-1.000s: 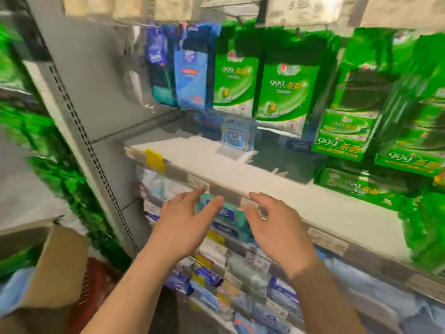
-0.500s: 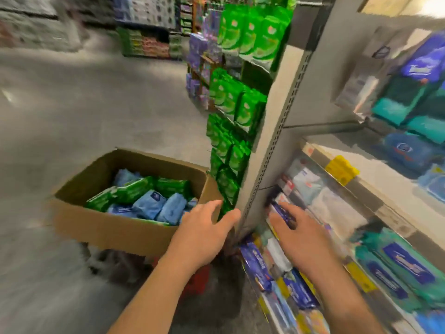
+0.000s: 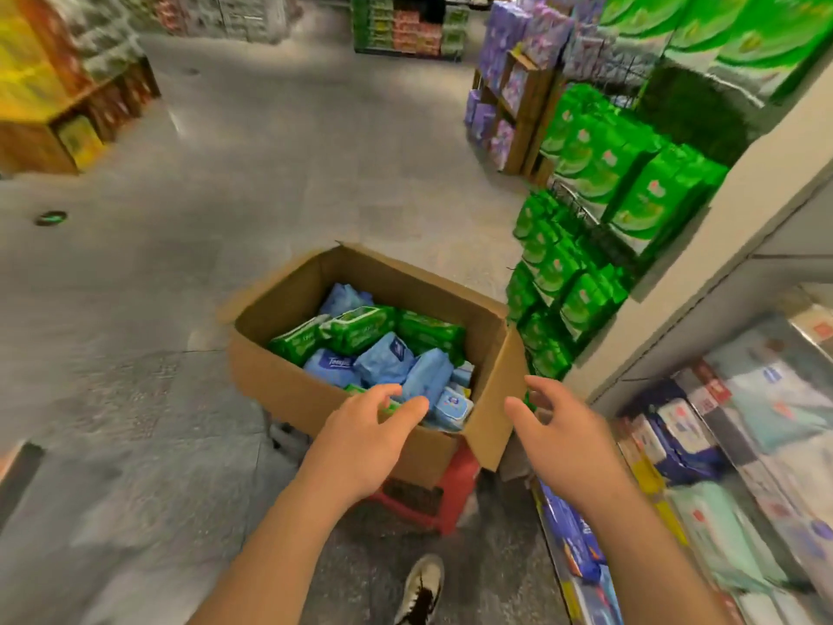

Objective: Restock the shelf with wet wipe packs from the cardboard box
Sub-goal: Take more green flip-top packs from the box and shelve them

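Your left hand (image 3: 366, 437) and right hand (image 3: 556, 428) reach empty, fingers spread, over the near edge of the cardboard box (image 3: 288, 390) propped on a red stool (image 3: 444, 498), wet wipe packs (image 3: 383, 358) heaped inside for easy grabbing beside the shelf (image 3: 739, 426) on your right.

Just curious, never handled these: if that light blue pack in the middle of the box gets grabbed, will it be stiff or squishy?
The light blue pack looks creased and bulging, so it would probably give under the fingers rather than stay stiff. Its wrap looks like smooth film, possibly a little slippery. It lies loosely on other packs in the cardboard box, so it should lift free easily.
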Demonstrator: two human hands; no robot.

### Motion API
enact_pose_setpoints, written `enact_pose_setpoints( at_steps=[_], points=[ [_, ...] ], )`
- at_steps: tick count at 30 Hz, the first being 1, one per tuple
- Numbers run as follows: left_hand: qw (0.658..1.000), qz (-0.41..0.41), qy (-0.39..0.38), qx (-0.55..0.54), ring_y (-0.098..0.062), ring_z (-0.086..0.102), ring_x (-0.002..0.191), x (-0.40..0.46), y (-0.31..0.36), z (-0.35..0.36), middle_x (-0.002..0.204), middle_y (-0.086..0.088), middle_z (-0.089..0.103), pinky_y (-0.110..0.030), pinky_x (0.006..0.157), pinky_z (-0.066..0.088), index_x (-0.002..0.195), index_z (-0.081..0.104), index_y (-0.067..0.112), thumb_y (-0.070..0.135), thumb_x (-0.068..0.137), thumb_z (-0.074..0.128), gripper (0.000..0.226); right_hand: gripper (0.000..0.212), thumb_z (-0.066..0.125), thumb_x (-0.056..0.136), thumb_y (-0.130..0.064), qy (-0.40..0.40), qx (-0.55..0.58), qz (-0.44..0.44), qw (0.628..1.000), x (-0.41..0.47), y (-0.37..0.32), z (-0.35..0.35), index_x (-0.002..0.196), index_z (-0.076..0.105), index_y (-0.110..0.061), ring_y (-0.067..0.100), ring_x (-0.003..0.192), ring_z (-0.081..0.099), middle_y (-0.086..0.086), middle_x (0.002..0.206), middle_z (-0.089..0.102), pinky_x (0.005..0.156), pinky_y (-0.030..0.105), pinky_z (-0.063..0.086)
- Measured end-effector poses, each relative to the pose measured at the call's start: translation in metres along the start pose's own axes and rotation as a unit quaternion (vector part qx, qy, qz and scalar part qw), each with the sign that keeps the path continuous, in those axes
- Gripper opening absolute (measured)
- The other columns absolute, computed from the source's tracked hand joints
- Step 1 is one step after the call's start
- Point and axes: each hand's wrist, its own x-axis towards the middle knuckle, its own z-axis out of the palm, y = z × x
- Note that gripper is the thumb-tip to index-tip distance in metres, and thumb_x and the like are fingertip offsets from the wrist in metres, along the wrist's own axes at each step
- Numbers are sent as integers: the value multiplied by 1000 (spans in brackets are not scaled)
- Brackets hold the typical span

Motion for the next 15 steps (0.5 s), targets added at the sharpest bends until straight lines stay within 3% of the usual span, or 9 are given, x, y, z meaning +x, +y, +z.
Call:
enact_pose_setpoints(
  at_steps=[5, 8, 10, 12, 15],
  points=[
    [996, -52, 66, 18, -13, 54, 118, 52, 1, -35, 140, 12, 57, -33, 95, 41, 142, 55, 37, 67, 92, 54, 58, 52, 57, 99, -49, -61, 20, -19, 998, 67, -15, 30, 147, 49, -31, 16, 119, 59, -7, 141, 59, 90, 29, 44],
    [993, -76, 86, 26, -15, 57, 123, 81, 7, -55, 139, 10, 59, -39, 105, 45, 142, 56, 33, 64, 94, 56, 57, 55, 55, 101, -50, -105, 28, -16, 994, 104, -23, 39, 151, 45, -31, 17, 124, 58, -6, 145, 56, 92, 30, 48],
    [990, -85, 105, 27, -14, 59, 120, 99, 12, -64, 134, 9, 62, -41, 106, 46, 139, 58, 32, 61, 94, 59, 53, 54, 54, 101, -50, -134, 51, -7, 990, 128, -26, 42, 151, 43, -32, 16, 115, 62, -7, 144, 55, 82, 30, 50],
    [987, -96, 123, 29, -14, 60, 115, 115, 18, -70, 127, 10, 63, -40, 102, 47, 137, 59, 33, 58, 95, 59, 49, 52, 52, 103, -50, -153, 58, -13, 986, 151, -26, 46, 151, 43, -30, 6, 93, 64, -5, 140, 55, 72, 27, 51],
    [985, -114, 127, 27, -15, 59, 114, 137, 20, -74, 124, 11, 61, -39, 98, 48, 139, 58, 35, 57, 96, 59, 48, 51, 50, 103, -51, -169, 43, -27, 984, 176, -27, 56, 149, 44, -29, 2, 84, 63, -3, 140, 57, 71, 29, 54]
  ],
)
